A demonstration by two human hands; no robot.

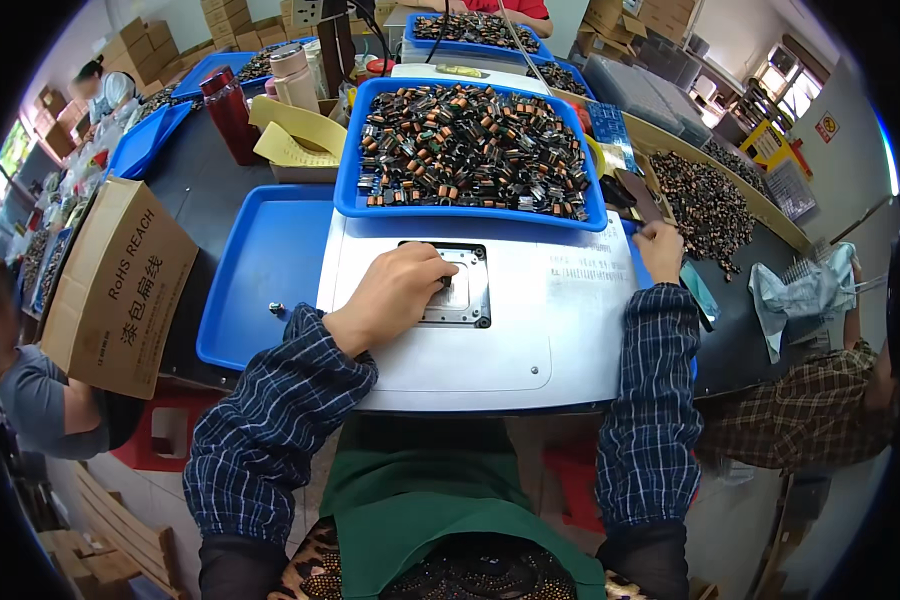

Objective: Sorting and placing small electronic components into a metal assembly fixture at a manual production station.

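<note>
Showing at the metal plate [469, 312], a small dark part [446, 283] is pinched and partly hidden by the nearly closed fingers of the left hand [392, 295]. Bare room is found along the near edge of the white board [440, 372]; its far edge is overlapped by a blue tray [470, 213]. Beside its right edge, the right hand [661, 252] is curled; what is gripped cannot be told.

The white panel [530, 320] is open nearside; heaped tray [475, 213] blocks beyond.
</note>
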